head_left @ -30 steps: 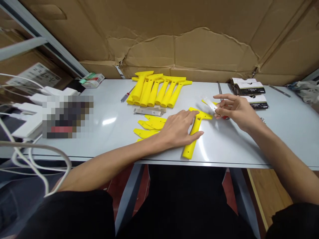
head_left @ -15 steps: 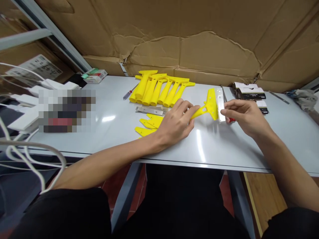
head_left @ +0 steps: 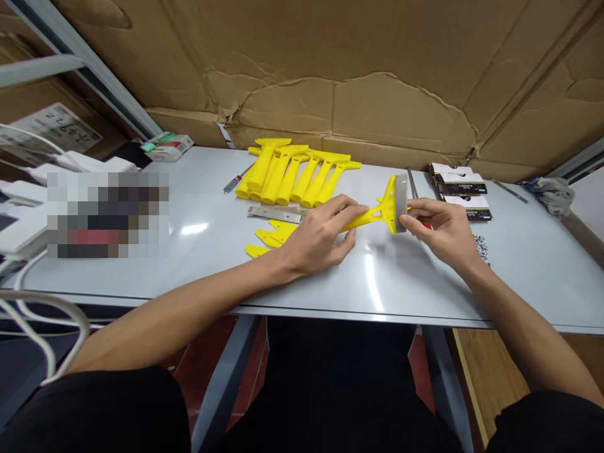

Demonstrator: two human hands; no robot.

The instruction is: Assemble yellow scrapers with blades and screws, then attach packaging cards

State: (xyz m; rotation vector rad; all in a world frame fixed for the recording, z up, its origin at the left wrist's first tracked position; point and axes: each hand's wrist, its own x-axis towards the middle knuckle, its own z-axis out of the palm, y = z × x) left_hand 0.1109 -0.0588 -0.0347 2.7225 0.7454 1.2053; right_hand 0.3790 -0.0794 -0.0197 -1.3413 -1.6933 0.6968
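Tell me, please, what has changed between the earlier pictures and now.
The left hand has closed around the yellow handle, which lay on the table, and turned its head rightward. The right hand, holding the blade throughout, now has it along that head's outer edge. The pile of yellow handles and the screwdriver stayed put.

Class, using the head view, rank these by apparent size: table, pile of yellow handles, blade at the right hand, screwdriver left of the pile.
1. Table
2. Pile of yellow handles
3. Blade at the right hand
4. Screwdriver
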